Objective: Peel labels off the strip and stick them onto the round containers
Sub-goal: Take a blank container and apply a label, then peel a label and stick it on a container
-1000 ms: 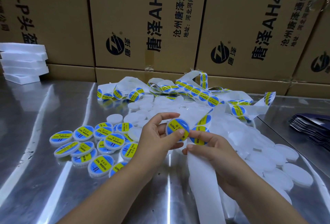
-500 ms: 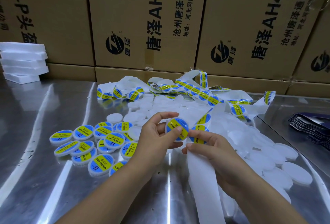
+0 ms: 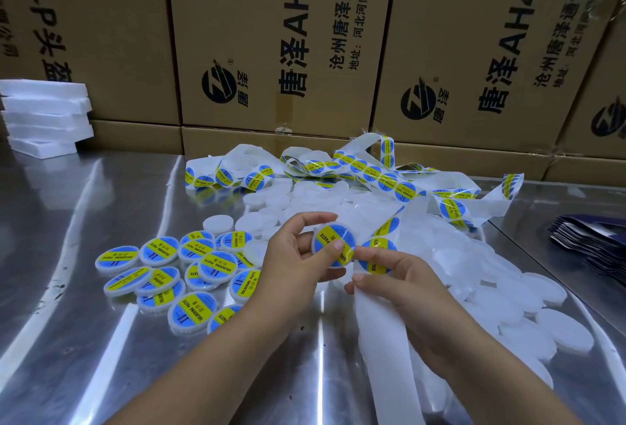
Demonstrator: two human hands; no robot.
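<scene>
The left hand (image 3: 298, 257) holds one round container (image 3: 333, 244) above the metal table (image 3: 67, 238). Its fingers are curled around the rim and the thumb lies on the blue and yellow label that already covers the top. The right hand (image 3: 410, 284) pinches the label strip (image 3: 379, 340) just beside this container. Its fingertips are close to the next label (image 3: 376, 257), which sits on the backing; I cannot tell if an edge of it is already lifted. To the left lies the group of labelled containers (image 3: 189, 272), and to the right the heap of plain white containers (image 3: 508, 292), with more strip tangled behind it. I judge that the held container needs only a firm press before it joins the finished group. If the thumb presses only one spot, an edge of the label may lift or a crease may form. The next label may fold onto itself or stick to a finger if it is peeled too fast, and the long loose backing may pull on the tangle and push containers around
</scene>
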